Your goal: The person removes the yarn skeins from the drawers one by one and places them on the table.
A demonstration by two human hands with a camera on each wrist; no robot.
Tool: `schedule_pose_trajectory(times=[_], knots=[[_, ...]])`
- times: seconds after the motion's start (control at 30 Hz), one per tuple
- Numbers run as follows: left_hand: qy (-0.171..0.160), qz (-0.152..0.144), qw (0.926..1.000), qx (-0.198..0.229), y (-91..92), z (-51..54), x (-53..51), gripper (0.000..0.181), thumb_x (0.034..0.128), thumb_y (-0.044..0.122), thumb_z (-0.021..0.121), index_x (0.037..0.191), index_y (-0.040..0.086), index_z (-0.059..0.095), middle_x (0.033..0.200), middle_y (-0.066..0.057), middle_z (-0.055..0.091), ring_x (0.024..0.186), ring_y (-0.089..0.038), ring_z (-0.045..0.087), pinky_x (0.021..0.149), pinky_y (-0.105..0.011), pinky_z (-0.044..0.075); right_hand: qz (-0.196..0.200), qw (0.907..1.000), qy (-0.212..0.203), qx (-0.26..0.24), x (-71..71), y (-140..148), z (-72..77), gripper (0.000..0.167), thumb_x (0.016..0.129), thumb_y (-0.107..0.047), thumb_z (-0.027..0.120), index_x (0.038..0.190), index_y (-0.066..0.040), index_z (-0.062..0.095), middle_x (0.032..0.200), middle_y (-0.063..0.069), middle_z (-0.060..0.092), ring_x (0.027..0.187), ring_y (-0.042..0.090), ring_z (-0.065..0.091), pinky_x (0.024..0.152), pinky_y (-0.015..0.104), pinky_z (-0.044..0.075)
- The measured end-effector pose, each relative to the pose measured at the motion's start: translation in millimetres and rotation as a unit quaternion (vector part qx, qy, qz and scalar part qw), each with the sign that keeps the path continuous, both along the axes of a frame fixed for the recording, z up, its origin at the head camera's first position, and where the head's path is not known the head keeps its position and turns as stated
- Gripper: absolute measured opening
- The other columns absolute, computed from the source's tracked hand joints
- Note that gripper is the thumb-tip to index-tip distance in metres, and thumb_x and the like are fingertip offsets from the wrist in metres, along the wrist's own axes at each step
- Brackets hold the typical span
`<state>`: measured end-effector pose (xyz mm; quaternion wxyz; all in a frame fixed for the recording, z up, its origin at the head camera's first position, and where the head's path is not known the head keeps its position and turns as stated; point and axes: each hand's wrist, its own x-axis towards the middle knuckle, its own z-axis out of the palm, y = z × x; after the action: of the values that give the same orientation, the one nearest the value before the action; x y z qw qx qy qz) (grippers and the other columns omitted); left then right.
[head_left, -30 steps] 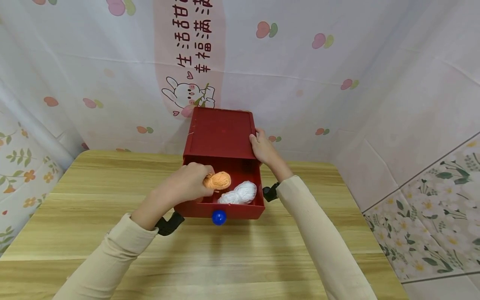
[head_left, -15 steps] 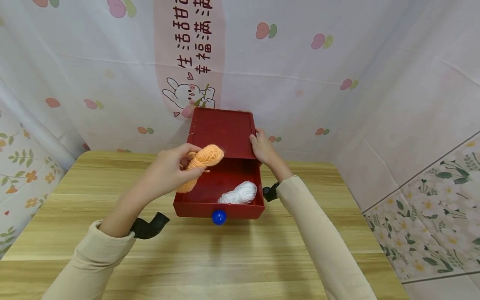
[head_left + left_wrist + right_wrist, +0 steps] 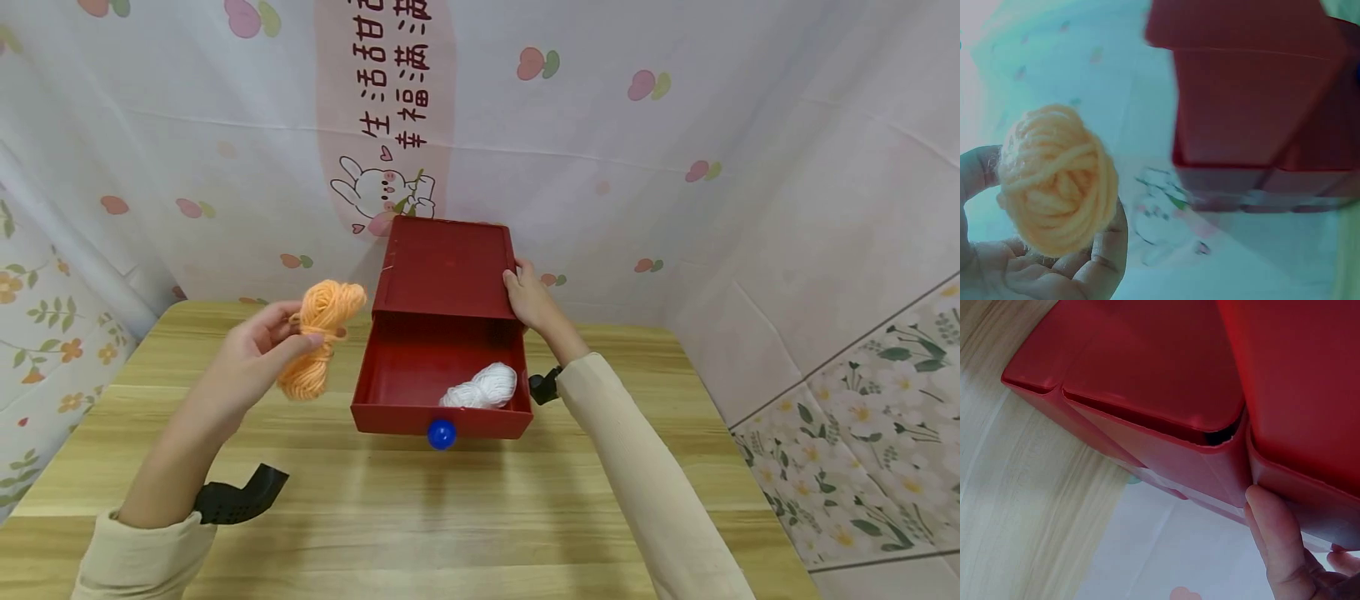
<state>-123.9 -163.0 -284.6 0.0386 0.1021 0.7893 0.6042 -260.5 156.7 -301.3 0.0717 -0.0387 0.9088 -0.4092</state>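
An orange yarn skein (image 3: 322, 325) is pinched between the thumb and fingers of the left hand (image 3: 262, 346), above the table left of a red box (image 3: 450, 271). Close up in the left wrist view, the orange skein (image 3: 1060, 181) sits in the left hand (image 3: 1047, 269). The box's drawer (image 3: 401, 367) is pulled out, with a blue knob (image 3: 442, 434) on its front and a white skein (image 3: 486, 387) lying inside at the right. The right hand (image 3: 531, 298) grips the box's right side, thumb on the top; the right wrist view shows its fingers (image 3: 1279, 525) against the red wall.
The box stands on a wooden table (image 3: 375, 533) near its back edge, close to a printed curtain (image 3: 570, 192). Floral panels flank the table at left and right. A black wrist mount (image 3: 240, 497) hangs under the left forearm, another (image 3: 543, 386) beside the right wrist.
The left hand has lifted the orange skein out of the drawer and carried it left, past the box. The right hand has stayed on the box; the white skein lies where it was.
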Motion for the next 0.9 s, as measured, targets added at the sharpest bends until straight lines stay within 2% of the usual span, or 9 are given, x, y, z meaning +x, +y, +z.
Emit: schedule_pose_trajectory(times=[0.23, 0.37, 0.6, 0.67, 0.77, 0.9], knots=[[-0.064, 0.005, 0.9959, 0.064, -18.1, -41.4, 0.9, 0.054, 0.0952, 0.024, 0.053, 0.138, 0.000, 0.031, 0.107, 0.021, 0.060, 0.097, 0.005, 0.059, 0.079, -0.014, 0.049, 0.001, 1.0000, 0.003, 0.009, 0.5, 1, 0.0, 0.055, 0.102, -0.033, 0.024, 0.148, -0.008, 0.008, 0.136, 0.024, 0.040, 0.114, 0.037, 0.051, 0.085, 0.049, 0.049], [-0.113, 0.013, 0.9910, 0.071, -21.8, -68.0, -0.9, 0.060, 0.0949, 0.026, 0.053, 0.139, -0.005, 0.027, 0.102, 0.022, 0.060, 0.095, 0.006, 0.058, 0.078, -0.015, 0.050, 0.005, 0.9999, 0.006, 0.011, 0.5, 2, -0.1, 0.056, 0.102, -0.033, 0.024, 0.148, -0.007, 0.008, 0.135, 0.024, 0.040, 0.113, 0.037, 0.051, 0.085, 0.048, 0.049], [-0.180, 0.024, 0.9822, 0.047, -19.4, -120.8, -10.0, 0.065, 0.0938, 0.027, 0.055, 0.139, -0.008, 0.025, 0.103, 0.008, 0.063, 0.086, 0.003, 0.060, 0.075, -0.019, 0.051, 0.002, 0.9999, 0.007, 0.011, 0.0, 1, -0.8, 0.055, 0.102, -0.033, 0.025, 0.148, -0.008, 0.009, 0.132, 0.023, 0.043, 0.111, 0.036, 0.052, 0.082, 0.047, 0.050], [-0.190, 0.026, 0.9808, 0.036, -17.2, -133.7, -13.3, 0.064, 0.0933, 0.027, 0.056, 0.137, -0.010, 0.026, 0.097, 0.008, 0.064, 0.082, 0.001, 0.060, 0.072, -0.020, 0.051, 0.001, 0.9999, 0.008, 0.008, 0.0, 1, -1.0, 0.055, 0.102, -0.033, 0.025, 0.148, -0.007, 0.009, 0.132, 0.024, 0.042, 0.112, 0.036, 0.051, 0.085, 0.048, 0.049], [-0.202, 0.034, 0.9786, 0.016, -13.4, -148.3, -19.2, 0.064, 0.0924, 0.027, 0.057, 0.136, -0.010, 0.029, 0.086, 0.009, 0.061, 0.073, 0.001, 0.055, 0.066, -0.020, 0.049, 0.001, 1.0000, 0.006, 0.007, 0.2, 1, -1.2, 0.055, 0.102, -0.032, 0.025, 0.148, -0.008, 0.009, 0.134, 0.024, 0.041, 0.115, 0.036, 0.050, 0.089, 0.049, 0.047], [-0.206, 0.047, 0.9773, -0.007, -8.3, -160.9, -25.8, 0.064, 0.0917, 0.026, 0.057, 0.136, -0.011, 0.031, 0.073, 0.008, 0.049, 0.061, -0.001, 0.043, 0.056, -0.020, 0.043, 0.000, 1.0000, 0.001, 0.005, 0.3, 1, -1.2, 0.055, 0.102, -0.033, 0.024, 0.148, -0.009, 0.008, 0.135, 0.024, 0.041, 0.115, 0.036, 0.049, 0.089, 0.050, 0.046]])
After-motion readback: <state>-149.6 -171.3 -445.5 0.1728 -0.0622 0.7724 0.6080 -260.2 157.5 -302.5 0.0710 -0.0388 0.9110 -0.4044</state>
